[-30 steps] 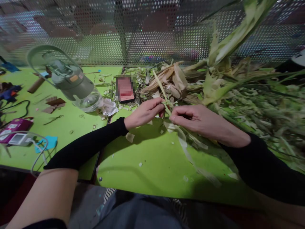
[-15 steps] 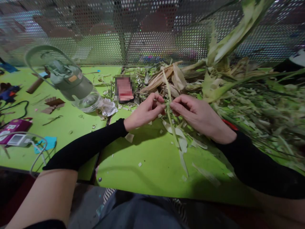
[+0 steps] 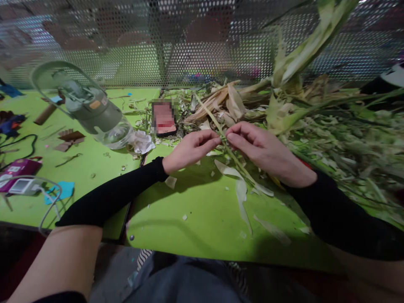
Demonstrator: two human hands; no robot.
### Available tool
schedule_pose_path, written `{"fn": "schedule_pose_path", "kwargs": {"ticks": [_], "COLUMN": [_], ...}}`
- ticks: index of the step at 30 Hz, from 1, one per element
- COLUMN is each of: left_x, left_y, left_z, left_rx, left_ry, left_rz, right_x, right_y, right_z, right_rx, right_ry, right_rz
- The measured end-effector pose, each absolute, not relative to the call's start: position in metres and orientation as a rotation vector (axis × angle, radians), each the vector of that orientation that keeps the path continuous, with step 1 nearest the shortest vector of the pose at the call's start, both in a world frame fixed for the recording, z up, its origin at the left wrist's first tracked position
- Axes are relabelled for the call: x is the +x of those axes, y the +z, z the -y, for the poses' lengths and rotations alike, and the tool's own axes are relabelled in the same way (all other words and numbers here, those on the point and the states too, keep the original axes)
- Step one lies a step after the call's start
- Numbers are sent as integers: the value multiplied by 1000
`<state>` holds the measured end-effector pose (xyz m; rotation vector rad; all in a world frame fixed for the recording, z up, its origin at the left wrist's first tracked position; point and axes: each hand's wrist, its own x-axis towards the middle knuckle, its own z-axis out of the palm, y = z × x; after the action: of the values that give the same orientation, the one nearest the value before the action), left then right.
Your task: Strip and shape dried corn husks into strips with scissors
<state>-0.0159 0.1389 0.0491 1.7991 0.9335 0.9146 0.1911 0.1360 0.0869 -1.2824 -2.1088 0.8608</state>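
Between my two hands is a thin pale-green husk strip (image 3: 210, 112), slanting from upper left to lower right. My left hand (image 3: 194, 149) pinches it near its middle with thumb and forefinger from the left. From the right, my right hand (image 3: 263, 149) pinches at the same spot, its fingertips almost touching those of my left hand. Small green bits, perhaps a knot, show between the fingertips. Below the hands, a loose curled pale husk piece (image 3: 241, 195) lies on the green table (image 3: 195, 231).
A clear bottle with a green lid (image 3: 97, 111) stands left, beside crumpled paper (image 3: 143, 142) and a phone (image 3: 164, 118). Dry husks (image 3: 217, 101) and a large leafy stalk (image 3: 284, 105) lie behind the hands. A perforated screen (image 3: 132, 46) spans the back. A purple box (image 3: 20, 170) is far left.
The strip has turned, its upper end swinging left and its lower end right. Both hands keep nearly the same place, and the left fingers are drawn closer together.
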Motion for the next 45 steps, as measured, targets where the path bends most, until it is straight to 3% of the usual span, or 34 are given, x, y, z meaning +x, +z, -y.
{"fn": "schedule_pose_path", "kwargs": {"ticks": [22,32,45], "left_x": [-14,-14,-12], "left_y": [61,60,65], "left_z": [-134,-135,-131], "left_rx": [1792,1695,1859], "left_ry": [762,705,656], "left_rz": [-1018,-993,-1098], "right_x": [189,189,184], "right_y": [84,84,71], "right_z": [-138,-139,-141], "right_rx": [-1233,-1272,-1208], "right_ry": [926,697,979], "right_rz": [2098,2209,2015]}}
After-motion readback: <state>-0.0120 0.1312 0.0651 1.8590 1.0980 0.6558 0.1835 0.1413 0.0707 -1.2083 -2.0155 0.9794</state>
